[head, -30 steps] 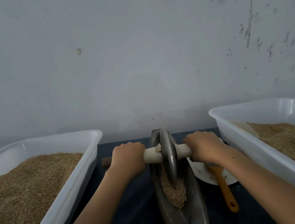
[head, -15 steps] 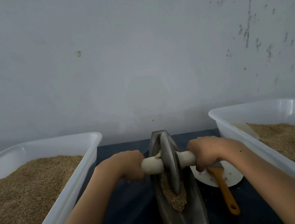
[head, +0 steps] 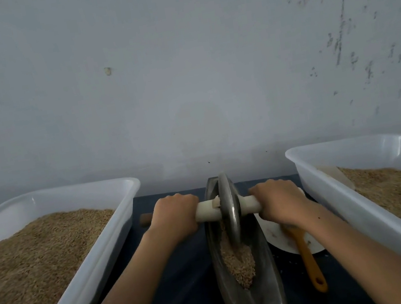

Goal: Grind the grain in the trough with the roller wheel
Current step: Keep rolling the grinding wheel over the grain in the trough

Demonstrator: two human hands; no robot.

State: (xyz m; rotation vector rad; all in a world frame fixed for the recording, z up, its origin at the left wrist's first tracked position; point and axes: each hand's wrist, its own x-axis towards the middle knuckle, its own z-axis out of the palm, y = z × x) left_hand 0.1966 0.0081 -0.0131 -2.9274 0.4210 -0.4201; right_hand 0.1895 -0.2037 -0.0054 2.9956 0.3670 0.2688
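Observation:
A narrow dark metal trough [head: 270, 296] lies lengthwise in front of me on a dark blue table. Pale grain [head: 239, 262] is heaped in its middle. A grey metal roller wheel [head: 229, 210] stands upright in the trough's far half, its lower edge in the grain. A pale axle handle [head: 205, 211] runs through the wheel's hub. My left hand [head: 174, 216] grips the handle left of the wheel. My right hand [head: 277, 198] grips it on the right side.
A large white tub [head: 83, 285] full of grain stands to the left, another white tub [head: 364, 220] with grain to the right. A white plate [head: 278, 237] with an orange-handled brush [head: 309, 263] lies right of the trough. A grey wall [head: 181, 75] rises close behind.
Both hands pulled the wheel a little toward me half a second ago, then pushed it back toward the trough's far end. The grip on the handle is unchanged.

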